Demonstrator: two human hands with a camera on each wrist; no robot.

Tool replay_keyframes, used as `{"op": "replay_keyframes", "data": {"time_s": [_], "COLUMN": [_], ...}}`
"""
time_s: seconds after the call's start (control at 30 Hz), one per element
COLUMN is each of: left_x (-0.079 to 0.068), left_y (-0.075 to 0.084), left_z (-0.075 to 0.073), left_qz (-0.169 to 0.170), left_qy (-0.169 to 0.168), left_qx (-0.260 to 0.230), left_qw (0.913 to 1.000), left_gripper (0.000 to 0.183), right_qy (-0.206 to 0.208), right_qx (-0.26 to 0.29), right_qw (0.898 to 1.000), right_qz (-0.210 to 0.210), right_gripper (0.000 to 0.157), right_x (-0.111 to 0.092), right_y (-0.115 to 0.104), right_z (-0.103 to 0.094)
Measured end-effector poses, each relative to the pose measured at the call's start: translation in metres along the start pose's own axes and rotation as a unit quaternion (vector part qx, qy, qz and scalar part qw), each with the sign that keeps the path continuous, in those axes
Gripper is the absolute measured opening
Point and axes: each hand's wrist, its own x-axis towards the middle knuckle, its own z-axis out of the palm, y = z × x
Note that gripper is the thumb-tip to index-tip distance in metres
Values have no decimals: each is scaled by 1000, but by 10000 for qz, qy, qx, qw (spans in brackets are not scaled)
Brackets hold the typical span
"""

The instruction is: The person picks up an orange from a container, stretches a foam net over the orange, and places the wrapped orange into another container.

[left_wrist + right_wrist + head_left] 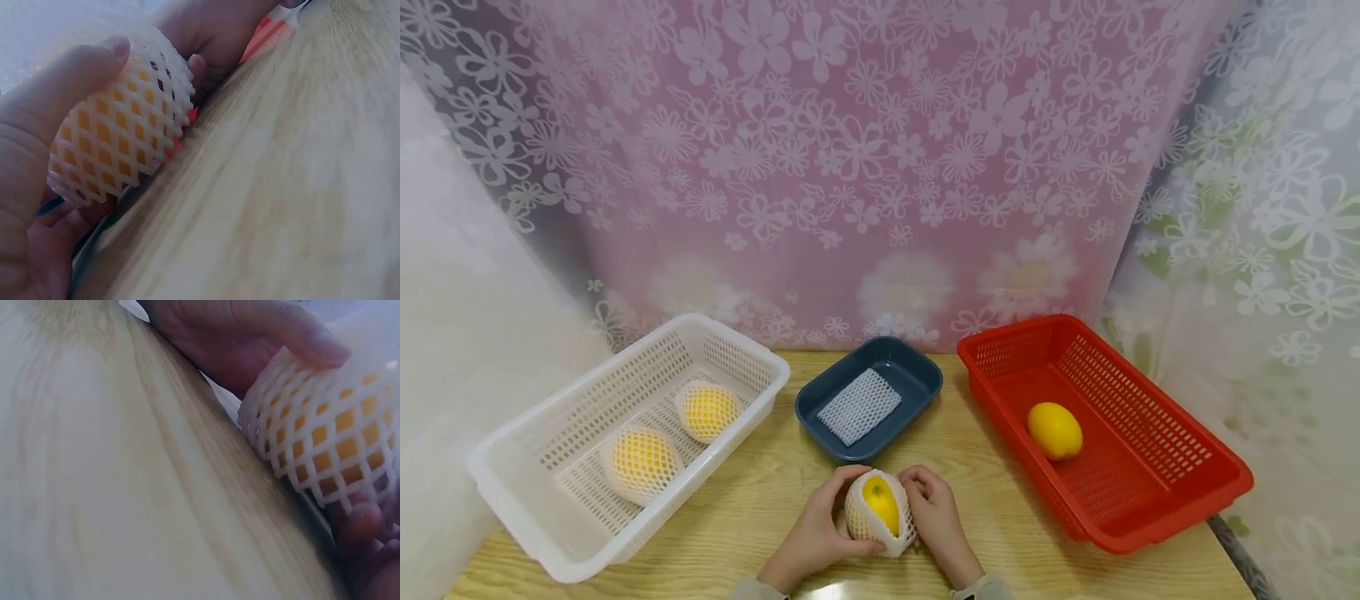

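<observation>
At the table's front, a smooth yellow fruit sits inside a white foam net sleeve whose opening faces up and shows part of the skin. My left hand grips the netted fruit from the left, thumb in front and fingers behind. On the other side, my right hand has curled fingers pinching the net's edge. The left wrist view shows my left thumb lying across the mesh. In the right wrist view, right fingertips touch the net's lower edge.
A white basket at left holds two netted yellow fruits. Behind my hands, a dark blue tray contains a flat white foam net. The red basket at right holds a bare yellow fruit. A floral curtain hangs behind.
</observation>
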Motion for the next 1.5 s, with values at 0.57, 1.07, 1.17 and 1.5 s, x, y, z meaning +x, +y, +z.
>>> {"op": "replay_keyframes", "data": {"time_s": [0.57, 1.07, 1.17, 1.5], "left_x": [0, 1, 1, 1], "left_y": [1, 1, 3, 6], "left_z": [3, 2, 2, 4], "left_qz": [420, 135, -192, -701], "left_qy": [226, 11, -205, -714], "left_qx": [-630, -455, -412, -620], "left_qw": [9969, 9989, 9988, 9930], "left_gripper": [90, 92, 93, 93], "right_qy": [-414, -1168, -1012, -962], "right_qx": [391, 1331, 1403, 1976], "right_qw": [9983, 9837, 9846, 9751], "right_qz": [-97, 300, 255, 297], "right_gripper": [24, 41, 36, 25], "right_x": [-1, -7, -5, -5], "right_y": [-4, -5, -4, -2], "right_z": [-2, -3, -1, 0]}}
